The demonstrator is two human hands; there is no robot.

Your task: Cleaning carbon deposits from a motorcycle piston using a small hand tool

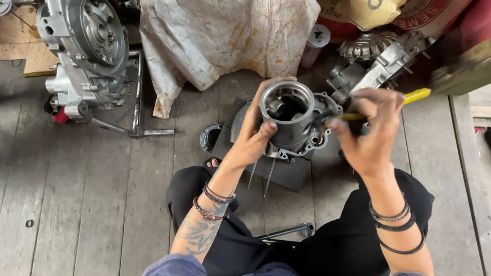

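Both hands work between the knees: left hand [253, 137] grips the engine cylinder [287, 119], right hand [369, 130] clasps a yellow-handled tool [413, 96] beside it.

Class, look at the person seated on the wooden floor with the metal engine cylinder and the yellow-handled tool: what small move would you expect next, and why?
Probably a short push or twist of the yellow-handled tool at the cylinder's flange. The right hand holds the tool with its tip against the side of the engine cylinder, while the left hand wraps the cylinder to steady it. What the tip engages is too small to tell.
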